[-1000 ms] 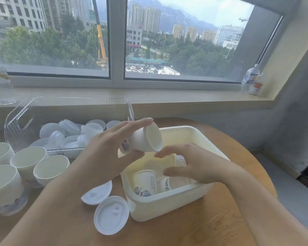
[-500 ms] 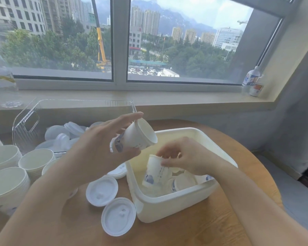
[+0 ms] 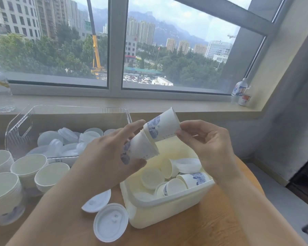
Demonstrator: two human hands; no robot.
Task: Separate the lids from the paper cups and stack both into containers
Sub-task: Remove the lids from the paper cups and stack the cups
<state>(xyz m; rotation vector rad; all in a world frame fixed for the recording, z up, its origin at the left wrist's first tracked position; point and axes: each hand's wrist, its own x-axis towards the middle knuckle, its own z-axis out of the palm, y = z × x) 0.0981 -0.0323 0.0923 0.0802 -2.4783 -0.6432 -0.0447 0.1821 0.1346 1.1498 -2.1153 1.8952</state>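
My left hand (image 3: 107,157) grips a white paper cup (image 3: 140,148) with a blue print, tilted with its mouth up and to the right. My right hand (image 3: 206,144) holds a second printed cup (image 3: 162,127) by its rim, its base pushed into the mouth of the first. Both cups hang above the cream plastic bin (image 3: 167,210), which holds more cups and white lids. Two loose lids (image 3: 110,221) lie on the table left of the bin.
A clear plastic bin (image 3: 18,125) with several white lids stands at the back left. Stacks of paper cups (image 3: 28,169) stand at the left edge. The round wooden table (image 3: 203,231) ends at the right. Bottles (image 3: 239,91) stand on the windowsill.
My right hand has lifted a cup out of the cream bin and brought it up to the cup in my left hand, base into mouth. The view has shifted slightly.
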